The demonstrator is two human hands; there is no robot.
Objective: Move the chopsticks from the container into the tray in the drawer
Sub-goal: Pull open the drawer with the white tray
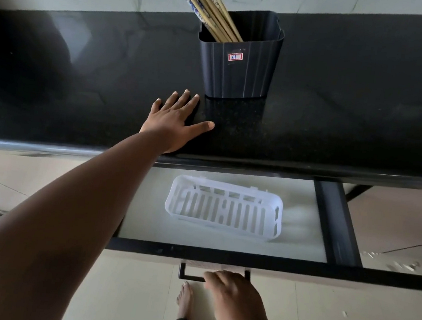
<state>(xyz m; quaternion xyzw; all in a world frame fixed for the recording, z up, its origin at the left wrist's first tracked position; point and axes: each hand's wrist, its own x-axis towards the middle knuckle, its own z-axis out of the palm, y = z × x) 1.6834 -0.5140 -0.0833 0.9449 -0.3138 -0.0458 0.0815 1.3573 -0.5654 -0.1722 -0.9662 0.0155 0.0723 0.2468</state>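
Nearest, the right hand (232,288) is gripping the drawer (266,263) handle (188,275); beyond, the white tray (225,210) is lying inside. Farther, the left hand (175,119) is resting flat, fingers spread, on the counter (355,110), beside the container (237,68) labelled "6", holding the chopsticks (211,10).

Dark polished tabletop (343,96), seen from above, running the full width of the view. On it stands a dark ribbed container (237,68) with a small red-bordered label, and the left hand (175,119) lies flat, fingers spread, just beside the container's base. Below the tabletop's front edge, an open drawer (269,263) with a pale floor carries a white slotted tray (225,211) lying level, near the middle of the drawer.
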